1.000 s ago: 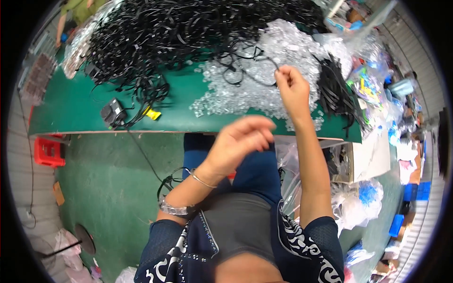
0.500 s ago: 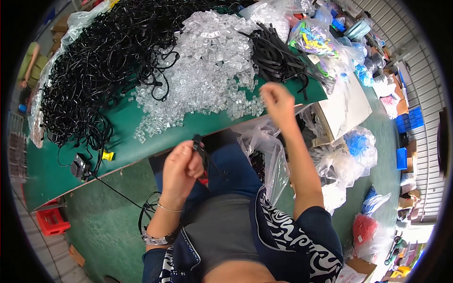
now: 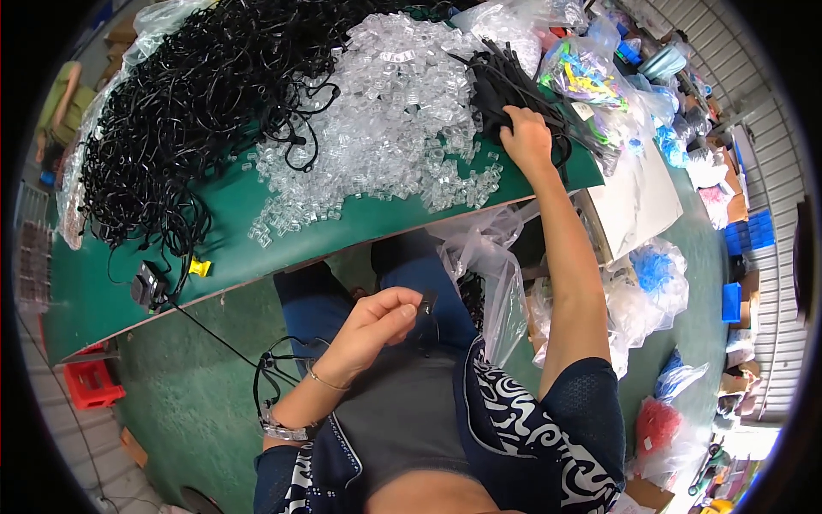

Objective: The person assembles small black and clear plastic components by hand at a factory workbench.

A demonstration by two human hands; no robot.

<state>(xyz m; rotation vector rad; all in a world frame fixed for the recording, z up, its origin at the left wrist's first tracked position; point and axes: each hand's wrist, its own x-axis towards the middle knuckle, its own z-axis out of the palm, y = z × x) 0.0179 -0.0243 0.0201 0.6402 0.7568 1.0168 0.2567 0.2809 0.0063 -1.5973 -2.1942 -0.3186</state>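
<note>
My left hand (image 3: 377,330) is in front of my lap, thumb and forefinger pinched on a small black strap piece (image 3: 426,304). A thin dark cord seems to hang from that piece against my dark clothes. Over at the table's right side, my right hand (image 3: 528,141) reaches into a bundle of flat black straps (image 3: 497,84). Its thumb and fingers close around some of the straps, and the fingertips are partly hidden among them. Left of this hand spreads a heap of small clear plastic pieces (image 3: 385,128).
A large tangle of black cords (image 3: 197,103) covers the green table's (image 3: 231,257) left part. Near the front edge lie a black device (image 3: 150,287) and a yellow piece (image 3: 199,268). Clear plastic bags (image 3: 488,265) hang below the edge; a red stool (image 3: 92,384) stands lower left.
My right hand has moved forward and right from beside the clear pieces onto the black straps. My left hand has drawn back toward my body and to the right, still holding the small black piece.
</note>
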